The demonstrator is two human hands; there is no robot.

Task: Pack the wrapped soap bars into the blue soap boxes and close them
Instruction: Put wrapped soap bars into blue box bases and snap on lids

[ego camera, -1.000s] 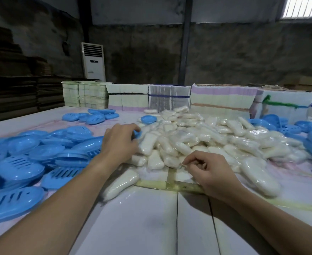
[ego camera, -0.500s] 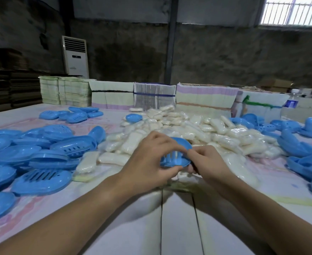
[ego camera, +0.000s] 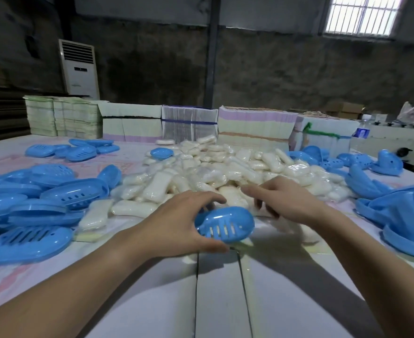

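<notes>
My left hand [ego camera: 176,225] grips a blue soap box [ego camera: 224,225] with slots in its shell, holding it just above the table's near middle. My right hand [ego camera: 281,201] hovers to the right of the box with fingers spread and relaxed, reaching over the pile of wrapped white soap bars [ego camera: 225,172] that covers the middle of the table. It holds nothing. Whether a bar is inside the held box is hidden.
Closed blue boxes [ego camera: 37,203] lie heaped at the left, and open blue box halves [ego camera: 396,211] are stacked at the right. Bundles of flat cartons [ego camera: 189,125] line the table's far edge. A white air conditioner [ego camera: 79,69] stands behind.
My left hand fetched a blue box from the left and brought it to the middle. Both hands held it half a second ago; now my right hand has let go and moved over the soap pile.
</notes>
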